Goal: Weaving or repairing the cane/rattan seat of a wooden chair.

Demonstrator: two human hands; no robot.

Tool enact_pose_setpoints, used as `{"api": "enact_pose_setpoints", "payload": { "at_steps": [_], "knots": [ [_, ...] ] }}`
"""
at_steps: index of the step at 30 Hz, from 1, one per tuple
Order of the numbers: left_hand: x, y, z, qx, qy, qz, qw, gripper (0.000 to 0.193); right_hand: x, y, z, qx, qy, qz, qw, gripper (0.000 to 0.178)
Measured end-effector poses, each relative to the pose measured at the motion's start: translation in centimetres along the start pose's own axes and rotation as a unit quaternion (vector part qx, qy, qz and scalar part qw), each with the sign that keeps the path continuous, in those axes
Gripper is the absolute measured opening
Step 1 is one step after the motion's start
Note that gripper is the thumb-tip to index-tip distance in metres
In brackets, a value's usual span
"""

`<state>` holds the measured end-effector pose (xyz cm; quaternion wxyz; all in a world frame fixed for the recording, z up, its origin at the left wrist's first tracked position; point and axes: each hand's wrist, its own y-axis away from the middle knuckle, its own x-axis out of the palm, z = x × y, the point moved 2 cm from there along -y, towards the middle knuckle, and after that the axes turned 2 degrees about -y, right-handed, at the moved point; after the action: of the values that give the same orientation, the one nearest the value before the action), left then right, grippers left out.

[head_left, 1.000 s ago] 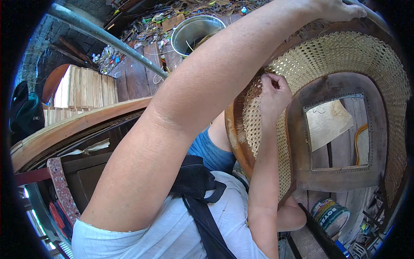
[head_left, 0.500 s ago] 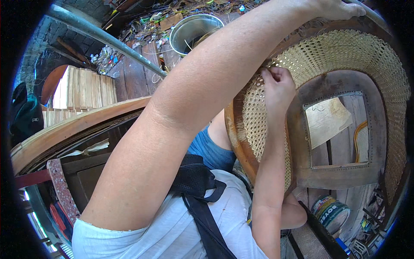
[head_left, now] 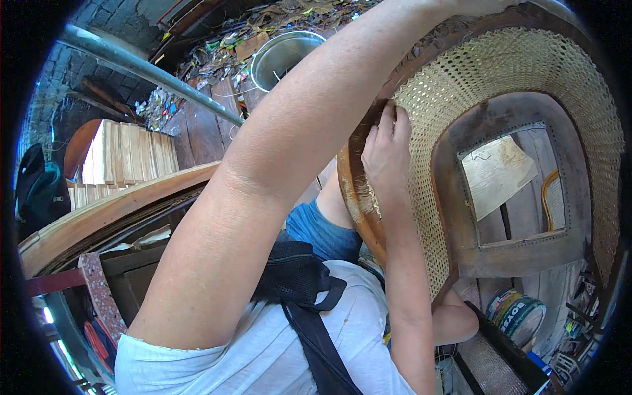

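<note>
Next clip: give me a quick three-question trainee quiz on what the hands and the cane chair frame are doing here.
1. True or false: the right hand touches the woven cane near the chair frame's rim.
2. Which metal thing stands on the plank floor beyond the left arm? A) bucket B) kettle C) ladder
3. Fill in: the left hand reaches to the frame's ____ edge.

Key
1. True: its fingers rest where the cane meets the wooden rim.
2. A: a round shiny bucket stands near the pipe.
3. Top: the arm stretches across the view, and the hand is mostly cut off at the picture's upper edge.
</note>
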<state>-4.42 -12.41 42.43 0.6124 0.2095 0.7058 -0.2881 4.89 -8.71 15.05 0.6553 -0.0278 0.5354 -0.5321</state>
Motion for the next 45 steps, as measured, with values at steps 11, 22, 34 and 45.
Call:
{"api": "enact_pose_setpoints", "payload": {
  "at_steps": [11, 22, 34, 45],
  "knots": [
    [3.2, 1.3, 5.8, 0.314, 0.382, -0.123, 0.861, 0.044, -10.3, 3.4, -2.2, 0.259, -0.303, 0.160, 0.903, 0.045],
    [20.1, 22.9, 16.8, 0.202, 0.539, 0.342, 0.743, 0.037, -12.4, 14.7, 4.9, 0.410, -0.593, 0.164, 0.673, 0.057],
    [19.4, 18.8, 19.5, 0.224, 0.514, 0.505, 0.657, 0.031, -16.8, 18.6, 1.9, 0.452, -0.727, 0.186, 0.483, 0.051],
    [15.0, 18.7, 17.8, 0.182, 0.440, 0.519, 0.710, 0.021, -15.9, 10.0, 1.9, 0.342, -0.318, 0.088, 0.880, 0.021]
  ]
}}
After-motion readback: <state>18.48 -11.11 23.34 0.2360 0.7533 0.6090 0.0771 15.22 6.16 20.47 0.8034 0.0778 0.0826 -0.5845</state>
